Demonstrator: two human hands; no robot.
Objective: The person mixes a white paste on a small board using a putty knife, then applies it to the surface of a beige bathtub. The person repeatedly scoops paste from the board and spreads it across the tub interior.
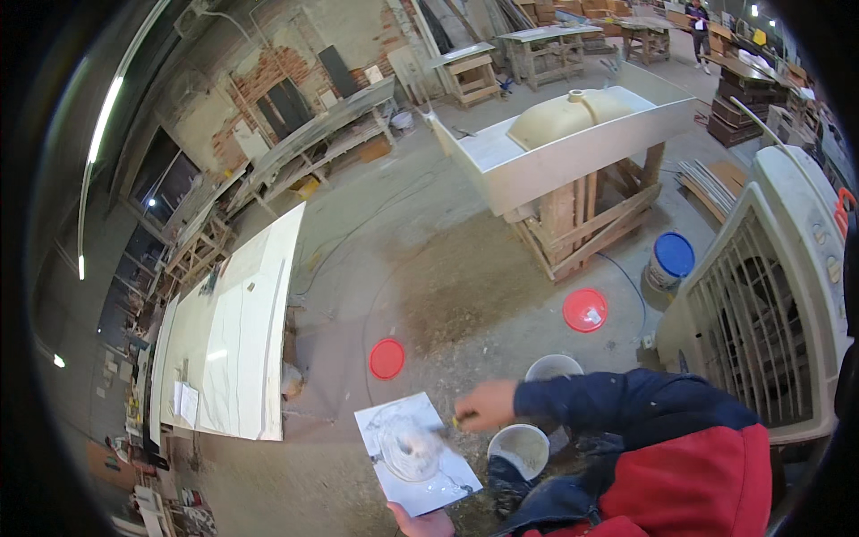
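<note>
My left hand [420, 522] grips the near edge of a square white board [429, 494] with grey marbling, held tilted low in front of me. A round, swirled mound of whitish paste [410, 455] lies on the middle of the board. Just right of the board, my right hand [488, 405] is closed around a small tool with a yellow handle [463, 418]; its working end is blurred. Below that hand stands an open white bucket [520, 431] with pale residue inside. A second white bucket [553, 362] is partly hidden behind my right sleeve.
Red lids [387, 359] lie on the floor ahead. A blue-lidded bucket [671, 257] stands near a large air cooler [761, 295] at right. Ahead, a wooden stand [582, 224] carries an upturned basin [564, 123]. White slabs [237, 331] lean at left.
</note>
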